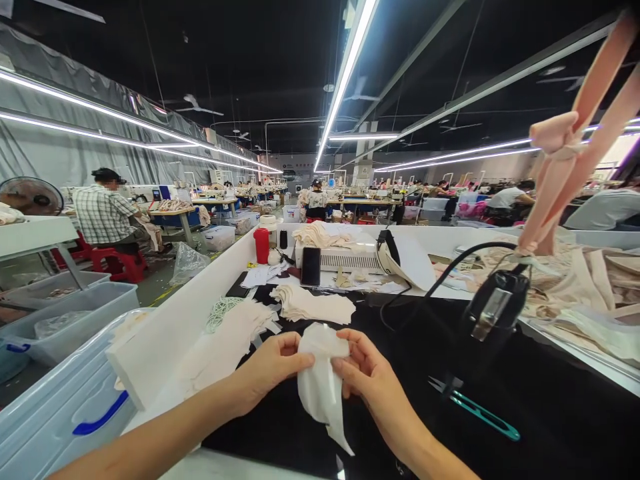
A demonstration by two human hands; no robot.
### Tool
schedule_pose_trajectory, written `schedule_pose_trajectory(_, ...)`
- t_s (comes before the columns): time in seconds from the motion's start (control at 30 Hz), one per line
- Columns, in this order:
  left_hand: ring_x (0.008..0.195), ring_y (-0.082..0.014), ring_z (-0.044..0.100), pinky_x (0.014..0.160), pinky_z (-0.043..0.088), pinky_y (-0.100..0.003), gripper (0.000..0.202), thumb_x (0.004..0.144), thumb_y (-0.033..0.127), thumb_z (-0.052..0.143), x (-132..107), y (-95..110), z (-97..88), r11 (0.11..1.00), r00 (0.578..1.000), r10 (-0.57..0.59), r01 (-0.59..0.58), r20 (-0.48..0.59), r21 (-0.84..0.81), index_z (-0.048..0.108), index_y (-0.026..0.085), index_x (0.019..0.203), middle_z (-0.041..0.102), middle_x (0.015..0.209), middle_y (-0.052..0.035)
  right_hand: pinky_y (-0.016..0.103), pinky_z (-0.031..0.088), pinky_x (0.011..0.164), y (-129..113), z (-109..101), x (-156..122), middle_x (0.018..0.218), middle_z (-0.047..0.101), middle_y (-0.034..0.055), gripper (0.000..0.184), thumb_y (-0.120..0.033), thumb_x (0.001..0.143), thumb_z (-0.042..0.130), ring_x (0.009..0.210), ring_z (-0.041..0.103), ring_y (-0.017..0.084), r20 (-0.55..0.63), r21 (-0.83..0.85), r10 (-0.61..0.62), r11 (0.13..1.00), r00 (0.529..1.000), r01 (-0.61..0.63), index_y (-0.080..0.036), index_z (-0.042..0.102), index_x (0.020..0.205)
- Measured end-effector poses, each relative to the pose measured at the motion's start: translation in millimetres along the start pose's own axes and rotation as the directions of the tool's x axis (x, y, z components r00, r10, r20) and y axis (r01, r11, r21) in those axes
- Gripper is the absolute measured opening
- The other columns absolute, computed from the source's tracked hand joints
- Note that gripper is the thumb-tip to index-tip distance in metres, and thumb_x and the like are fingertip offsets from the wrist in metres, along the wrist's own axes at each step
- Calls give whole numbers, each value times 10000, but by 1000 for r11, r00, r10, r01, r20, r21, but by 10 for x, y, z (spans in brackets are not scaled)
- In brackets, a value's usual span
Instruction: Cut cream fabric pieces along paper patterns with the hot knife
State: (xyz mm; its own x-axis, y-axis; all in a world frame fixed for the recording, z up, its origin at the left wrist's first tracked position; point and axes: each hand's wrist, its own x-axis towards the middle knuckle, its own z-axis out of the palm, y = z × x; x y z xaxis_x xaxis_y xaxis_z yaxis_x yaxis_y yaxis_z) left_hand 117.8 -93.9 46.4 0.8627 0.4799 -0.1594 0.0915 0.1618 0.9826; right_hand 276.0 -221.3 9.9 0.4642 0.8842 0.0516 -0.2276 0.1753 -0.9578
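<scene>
Both my hands pinch one small white fabric piece (320, 387) above the black table top (550, 413). My left hand (275, 363) grips its upper left edge, fingers closed. My right hand (363, 370) grips the upper right edge, thumb and fingers closed on the cloth. The lower end of the piece hangs down in a point. Stacks of similar cream fabric pieces (313, 303) lie just beyond my hands, and more lie to the left (225, 340).
Teal thread snips (475, 410) lie right of my hands. A black corded tool (493, 310) stands at the right, with pink straps (570, 160) hanging above. A phone (311, 267), a red cup (261, 245) and a white box (350, 257) sit farther back. Plastic bins (65, 320) stand left. Seated workers fill the hall.
</scene>
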Motion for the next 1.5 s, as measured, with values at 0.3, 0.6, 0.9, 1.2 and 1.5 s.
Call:
schedule_pose_trajectory(0.3,654,-108,523,602,460,-220,277,616,283,694,-143,181,79,996,996,-91,91,-3,-16,559,201,843,546,757,39,323,484,874,-54,-137,-25,1171,682,44,713,-669,715,840,1077,595,229,-194,-89,-8,996,981,-9,-280,649,1281)
schedule_pose_trajectory(0.6,588,-89,393,526,298,-207,279,644,335,662,-158,250,95,991,995,-98,95,22,99,590,192,872,492,686,60,285,410,765,-14,72,-180,852,722,30,494,-578,713,888,773,578,157,342,-64,219,976,914,-210,-172,804,981)
schedule_pose_trajectory(0.9,648,-125,460,565,333,-231,507,763,672,727,-102,147,-7,960,999,-36,32,9,277,596,191,857,550,737,28,236,305,587,0,95,-210,687,591,-25,498,-565,608,939,617,441,93,303,-164,302,951,904,-263,-162,751,831)
schedule_pose_trajectory(1.2,636,-132,450,563,320,-241,496,870,685,609,33,-16,-101,899,996,80,-84,27,430,626,189,867,542,714,26,243,293,518,0,140,-236,581,463,-55,419,-533,684,836,538,392,82,285,-343,346,908,894,-243,-189,599,664)
schedule_pose_trajectory(1.5,815,-184,582,741,435,-290,342,1011,467,496,322,-257,-115,713,965,209,-260,156,651,672,195,901,650,856,3,244,270,490,-10,-107,-270,588,401,-71,310,-434,847,669,517,367,90,230,-597,359,786,904,-160,-218,500,704)
